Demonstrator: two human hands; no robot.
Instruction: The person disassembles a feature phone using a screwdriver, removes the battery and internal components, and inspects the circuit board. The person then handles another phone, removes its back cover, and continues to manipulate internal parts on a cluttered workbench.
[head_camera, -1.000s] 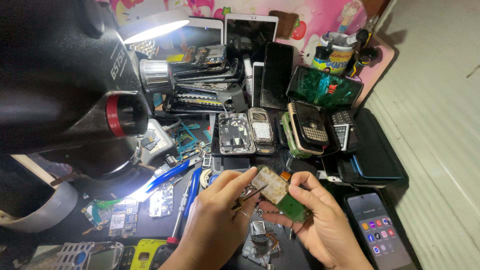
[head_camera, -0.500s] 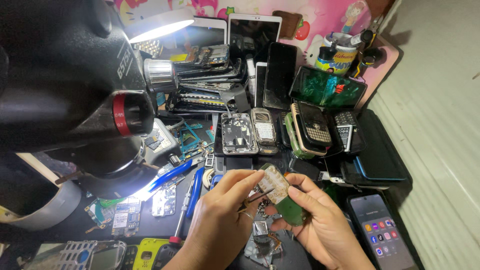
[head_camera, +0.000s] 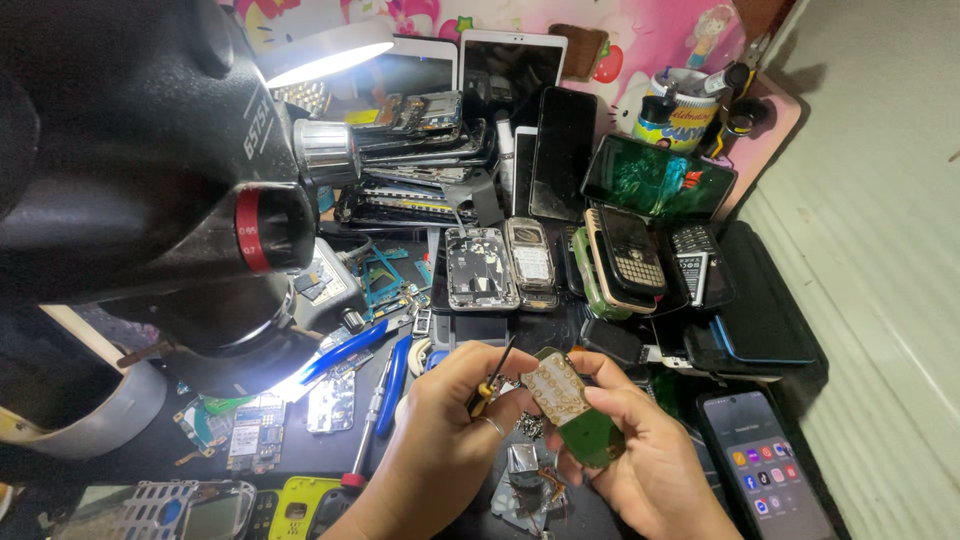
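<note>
Right hand (head_camera: 640, 455) pinches the green circuit board (head_camera: 572, 410) near the bench's front edge, long axis slanting up-left toward the left hand (head_camera: 450, 430), which grips a small screwdriver (head_camera: 492, 375) right beside it.

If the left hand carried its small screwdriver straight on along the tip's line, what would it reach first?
The left hand aims the small screwdriver up and right. Probably it would first meet the stripped phone lying open just beyond, or the dark mat before it; depth is unclear.
</note>
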